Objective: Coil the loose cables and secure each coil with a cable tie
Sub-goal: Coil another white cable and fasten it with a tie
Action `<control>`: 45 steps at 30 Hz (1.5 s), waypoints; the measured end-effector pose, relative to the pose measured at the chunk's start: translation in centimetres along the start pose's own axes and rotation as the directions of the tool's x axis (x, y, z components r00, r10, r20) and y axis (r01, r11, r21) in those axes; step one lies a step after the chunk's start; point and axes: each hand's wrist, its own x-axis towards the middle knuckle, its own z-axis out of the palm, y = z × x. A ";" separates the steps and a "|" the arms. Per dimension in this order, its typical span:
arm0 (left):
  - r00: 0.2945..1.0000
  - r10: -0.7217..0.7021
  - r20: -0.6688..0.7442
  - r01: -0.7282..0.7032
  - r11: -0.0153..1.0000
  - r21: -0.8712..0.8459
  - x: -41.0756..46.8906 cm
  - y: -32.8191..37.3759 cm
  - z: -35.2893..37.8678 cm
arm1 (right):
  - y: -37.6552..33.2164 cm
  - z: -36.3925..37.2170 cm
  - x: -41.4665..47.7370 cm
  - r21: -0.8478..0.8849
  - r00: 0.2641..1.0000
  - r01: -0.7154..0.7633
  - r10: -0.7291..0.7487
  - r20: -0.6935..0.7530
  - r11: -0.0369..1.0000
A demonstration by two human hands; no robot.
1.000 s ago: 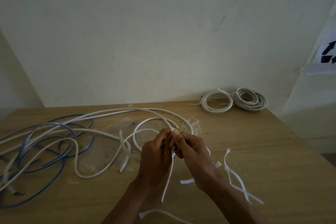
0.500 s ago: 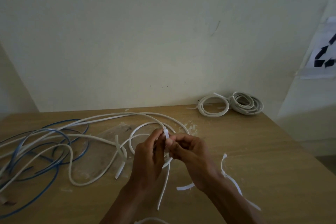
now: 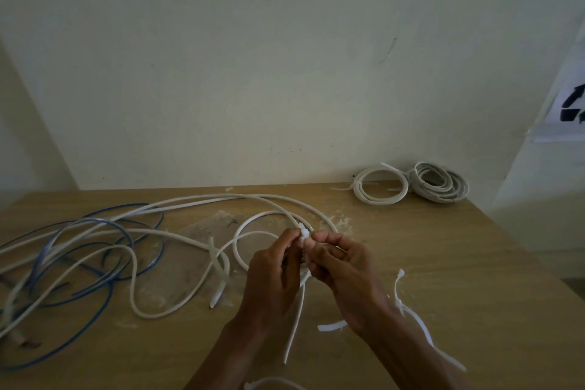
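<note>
A long white cable loops loosely across the wooden table, and part of it forms a small coil just beyond my hands. My left hand and my right hand meet at the coil's right side, both pinching a white cable tie wrapped on the cable there. The tie's long tail hangs down between my wrists. A blue cable lies tangled with white cable at the left.
Two finished tied coils, one white and one grey, lie at the back right against the wall. Loose cable ties and a cut strip lie at my right; another tie lies at the bottom edge.
My hands stay together on the tie at the coil; the fingers shifted slightly along it. The view dipped and drifted a little.
</note>
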 end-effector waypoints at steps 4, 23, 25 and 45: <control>0.999 0.011 0.046 -0.012 1.000 0.014 -0.3 0.0 -0.1 | -0.1 -0.1 0.2 -0.168 0.998 0.068 -0.068 0.001 0.983; 0.930 -0.122 0.346 0.157 0.985 -0.075 -0.1 2.7 0.4 | -1.6 -2.2 1.2 -0.397 0.966 0.178 -0.236 -0.103 0.900; 0.929 -0.111 0.353 0.162 0.980 -0.118 0.0 2.9 0.1 | -1.1 -1.7 1.1 -0.594 0.891 0.309 -0.444 -0.092 0.743; 0.911 -0.190 0.365 0.316 0.891 -0.326 -0.6 3.6 1.1 | -2.3 -2.7 1.6 -0.503 0.860 0.288 -0.451 -0.239 0.815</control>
